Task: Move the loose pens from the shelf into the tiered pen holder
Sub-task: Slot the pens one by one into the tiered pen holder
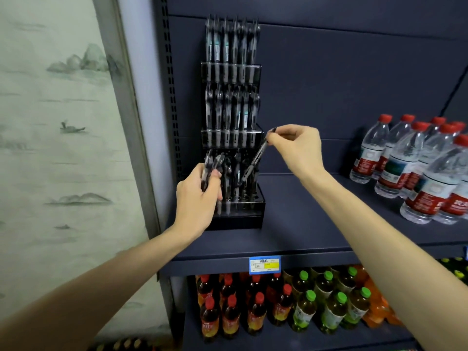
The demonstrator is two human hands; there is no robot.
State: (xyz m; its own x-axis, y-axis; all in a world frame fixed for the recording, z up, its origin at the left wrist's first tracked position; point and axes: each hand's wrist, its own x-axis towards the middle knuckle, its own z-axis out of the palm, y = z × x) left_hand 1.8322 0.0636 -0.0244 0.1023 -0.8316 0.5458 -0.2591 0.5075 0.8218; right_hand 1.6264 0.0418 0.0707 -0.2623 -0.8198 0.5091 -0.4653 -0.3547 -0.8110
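Observation:
A black tiered pen holder [238, 219] stands on the dark blue shelf [298, 224] at its left end. Its top and middle tiers are full of upright pens; the bottom tier holds a few. My left hand [196, 201] grips a small bunch of clear pens [211, 168] in front of the bottom tier. My right hand [295, 145] pinches the top end of one pen [255, 158], which slants down to the left with its tip in the bottom tier's right side.
Water bottles [415, 168] with red caps crowd the shelf's right side. Below, red-capped and green-capped drink bottles [291, 307] fill the lower shelf. A blue and yellow price tag [264, 264] sits on the shelf edge. A painted wall [63, 148] lies left.

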